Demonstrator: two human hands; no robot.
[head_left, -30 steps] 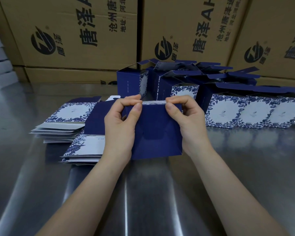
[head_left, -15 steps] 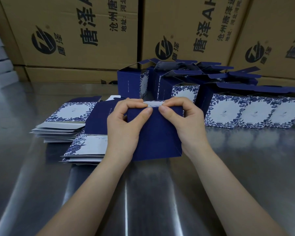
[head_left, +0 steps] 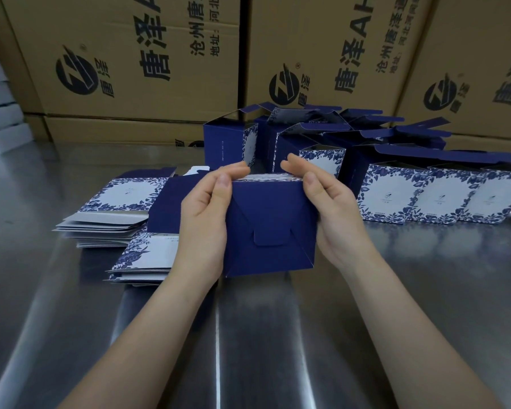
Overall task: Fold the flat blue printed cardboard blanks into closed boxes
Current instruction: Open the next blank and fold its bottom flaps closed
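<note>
A dark blue box (head_left: 270, 228) stands on edge in front of me, its interlocked bottom flaps facing me with the tab tucked in. My left hand (head_left: 205, 219) holds its left side, thumb on the near face and fingers over the top edge. My right hand (head_left: 334, 214) holds its right side the same way. Flat blue-and-white printed blanks (head_left: 124, 199) lie in stacks to the left, with a second stack (head_left: 148, 255) closer to me.
Several folded blue boxes with open top flaps (head_left: 322, 143) stand behind the hands, and a row of them (head_left: 431, 199) runs to the right. Large brown shipping cartons (head_left: 160, 63) form a wall at the back. The table (head_left: 248, 335) is shiny steel.
Both hands have moved from pinching the top middle of the box out to its two sides. The bottom face with its locked tab now shows in full.
</note>
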